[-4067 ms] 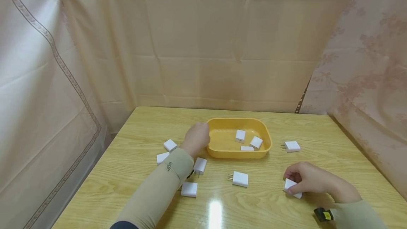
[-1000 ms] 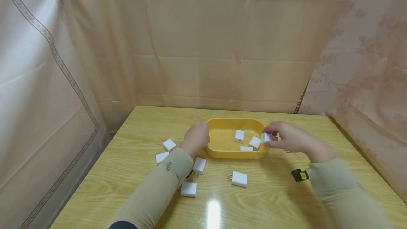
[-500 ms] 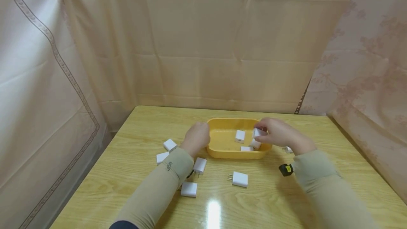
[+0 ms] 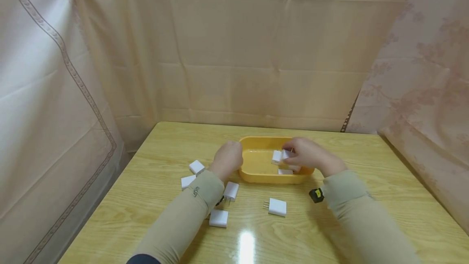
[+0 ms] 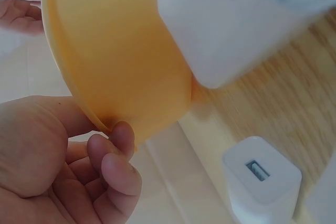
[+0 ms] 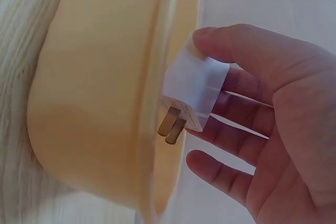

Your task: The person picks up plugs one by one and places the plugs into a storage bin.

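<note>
My left hand (image 4: 228, 160) pinches the left rim of a yellow plastic basin (image 4: 256, 178); in the left wrist view, thumb and fingers meet over that rim (image 5: 86, 111). My right hand (image 4: 305, 154) is over the basin's right half, holding a white USB charger (image 6: 194, 85) between thumb and fingers. Two metal prongs (image 6: 172, 124) stick out of this charger in the right wrist view. Inside the basin lie other white chargers, one (image 4: 276, 157) just left of the held one and another (image 4: 285, 172) by the near wall; the right hand partly covers the rest.
Several white chargers lie on the wooden table (image 4: 249, 215): one (image 4: 277, 207) in front of the basin, others (image 4: 218, 218) around the left forearm, including one (image 4: 196, 167) farther back. Beige cloth (image 4: 256, 52) hangs behind the table, with more cloth on both sides.
My right hand took a charger from the table at right, carried it up over the basin's right rim, then farther left inside it. My left hand has stayed on the rim.
</note>
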The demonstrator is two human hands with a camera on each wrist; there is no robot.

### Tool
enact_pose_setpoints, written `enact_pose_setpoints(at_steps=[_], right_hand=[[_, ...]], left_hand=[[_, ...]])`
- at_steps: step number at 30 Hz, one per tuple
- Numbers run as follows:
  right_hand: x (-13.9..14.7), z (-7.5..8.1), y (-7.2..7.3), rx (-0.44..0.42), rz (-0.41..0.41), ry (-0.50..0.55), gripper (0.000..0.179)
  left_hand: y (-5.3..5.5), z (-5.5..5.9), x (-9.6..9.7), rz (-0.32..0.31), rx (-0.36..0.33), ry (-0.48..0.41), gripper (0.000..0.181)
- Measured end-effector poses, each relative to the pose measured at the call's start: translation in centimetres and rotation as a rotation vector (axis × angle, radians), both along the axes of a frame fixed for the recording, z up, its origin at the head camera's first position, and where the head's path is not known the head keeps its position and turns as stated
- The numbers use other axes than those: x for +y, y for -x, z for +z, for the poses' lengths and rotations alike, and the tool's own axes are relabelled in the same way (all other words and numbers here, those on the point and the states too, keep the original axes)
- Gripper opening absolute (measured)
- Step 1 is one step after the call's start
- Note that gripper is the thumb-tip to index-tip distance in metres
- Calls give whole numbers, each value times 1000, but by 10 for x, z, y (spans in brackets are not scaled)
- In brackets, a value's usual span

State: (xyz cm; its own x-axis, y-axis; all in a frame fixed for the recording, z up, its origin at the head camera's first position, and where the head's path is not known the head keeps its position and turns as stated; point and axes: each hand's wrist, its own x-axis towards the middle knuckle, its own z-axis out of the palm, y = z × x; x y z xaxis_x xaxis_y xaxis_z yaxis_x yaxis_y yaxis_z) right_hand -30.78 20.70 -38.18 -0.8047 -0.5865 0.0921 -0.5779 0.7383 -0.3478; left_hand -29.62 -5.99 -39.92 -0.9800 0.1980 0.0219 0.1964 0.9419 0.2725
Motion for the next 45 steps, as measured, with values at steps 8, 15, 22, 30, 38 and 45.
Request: enact_pose_setpoints(at_steps=[8,15,22,30,38,45], right_hand=[[-7,-5,0,-68,-3,9,26],[-8,-8,0,-75,16,10,28],[-8,-9,-1,-77,1,-34,40],[-8,-6,-2,-92,-18,-36,43],[-5,1,-8,-39,-16,-8,41],[2,11,-13,-3,-17,32,41]], left_hand=[[0,1,1,5,-7,8,9],[0,1,0,0,16,13,8],[0,1,1,1,14,11,8],[-2,3,1,1,-5,3,9],[-2,2,0,-5,0,10,8],[0,0,-1,-13,18,0,8]])
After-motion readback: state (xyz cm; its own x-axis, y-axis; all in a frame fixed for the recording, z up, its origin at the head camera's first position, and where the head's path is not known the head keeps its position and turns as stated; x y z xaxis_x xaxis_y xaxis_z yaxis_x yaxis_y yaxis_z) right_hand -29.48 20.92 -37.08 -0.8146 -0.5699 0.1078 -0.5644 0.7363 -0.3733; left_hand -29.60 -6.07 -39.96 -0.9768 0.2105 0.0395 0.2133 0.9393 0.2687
